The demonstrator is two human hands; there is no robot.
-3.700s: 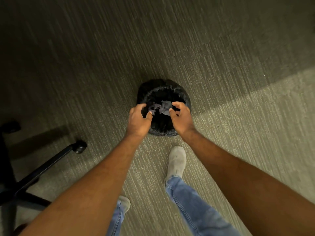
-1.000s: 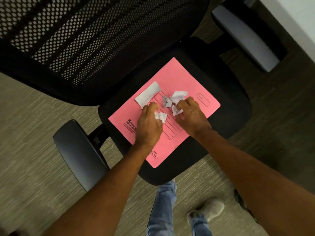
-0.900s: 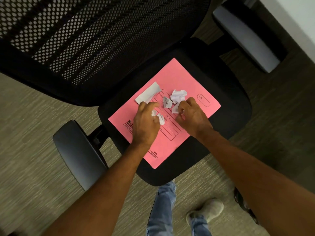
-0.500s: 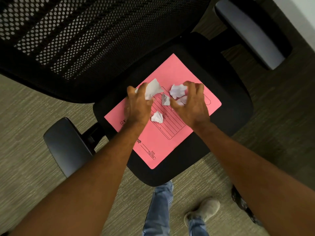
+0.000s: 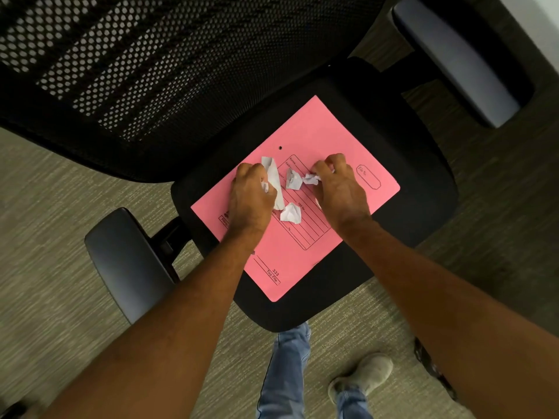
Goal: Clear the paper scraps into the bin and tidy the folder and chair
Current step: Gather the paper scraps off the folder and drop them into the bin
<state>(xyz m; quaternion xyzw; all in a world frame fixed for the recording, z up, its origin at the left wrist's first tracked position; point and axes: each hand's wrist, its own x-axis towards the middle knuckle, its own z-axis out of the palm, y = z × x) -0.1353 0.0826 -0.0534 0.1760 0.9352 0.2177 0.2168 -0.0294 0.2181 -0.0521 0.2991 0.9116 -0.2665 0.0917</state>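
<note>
A pink folder (image 5: 305,252) lies flat on the black seat (image 5: 423,189) of an office chair. White paper scraps rest on the folder. My left hand (image 5: 249,201) is closed around a long white paper strip (image 5: 273,179). My right hand (image 5: 340,189) pinches a crumpled scrap (image 5: 311,179) at its fingertips. Two loose crumpled scraps lie between my hands, one (image 5: 292,179) farther up the folder and one (image 5: 291,213) nearer me. The bin is out of view.
The chair's mesh backrest (image 5: 169,55) fills the upper left. Its armrests (image 5: 127,261) (image 5: 453,58) flank the seat. A white surface edge (image 5: 541,22) shows at the top right. My legs and a shoe (image 5: 363,379) stand on the carpet below the seat.
My left hand has closed on the long strip and drawn it toward the middle. My right hand has curled onto a crumpled scrap. Earlier, both hands dropped scraps into the bin.
</note>
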